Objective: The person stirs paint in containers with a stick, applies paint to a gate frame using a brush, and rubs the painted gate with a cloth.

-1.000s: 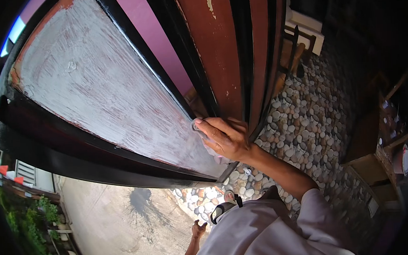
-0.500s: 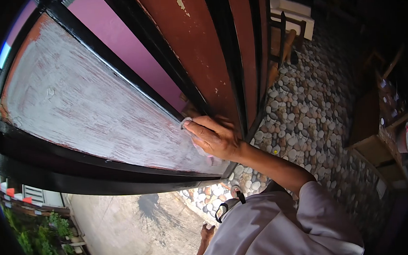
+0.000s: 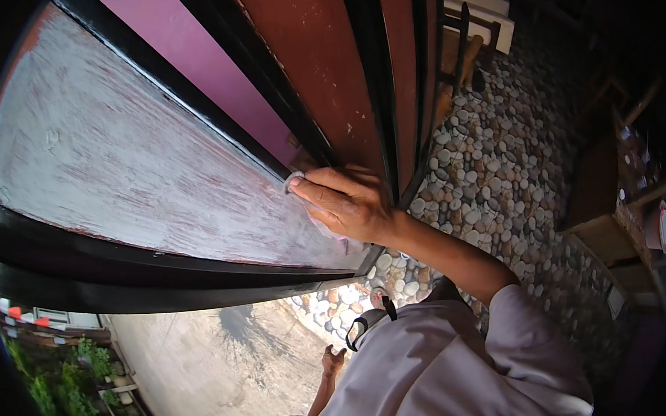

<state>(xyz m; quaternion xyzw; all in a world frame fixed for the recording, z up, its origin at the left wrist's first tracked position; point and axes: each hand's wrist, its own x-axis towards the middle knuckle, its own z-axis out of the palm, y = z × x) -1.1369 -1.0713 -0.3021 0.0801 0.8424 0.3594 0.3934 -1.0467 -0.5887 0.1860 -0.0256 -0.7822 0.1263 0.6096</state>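
Note:
My right hand (image 3: 351,203) presses a thin, grey-and-pink piece of material (image 3: 320,225) against the lower end of a door panel (image 3: 142,150). Its fingers are closed over the material, and most of it is hidden under them; I cannot tell whether it is cloth or sandpaper. Streaky grey-white covers the panel, with reddish brown showing through and along the edges. A black frame bar (image 3: 184,95) runs close beside the fingertips. My left hand (image 3: 333,360) hangs low by my body, fingers loosely bent and apart, with nothing visible in it.
Reddish-brown panels (image 3: 318,58) with black bars stand beyond the hand. Pebbled flooring (image 3: 488,155) lies to the right, with a wooden cabinet (image 3: 605,231) at its far side. Stained concrete (image 3: 198,358) and green plants (image 3: 64,395) are at lower left.
My right hand has shifted slightly up and left in the view, still pressing the material on the panel. The whole view has moved a little; my left hand stays low.

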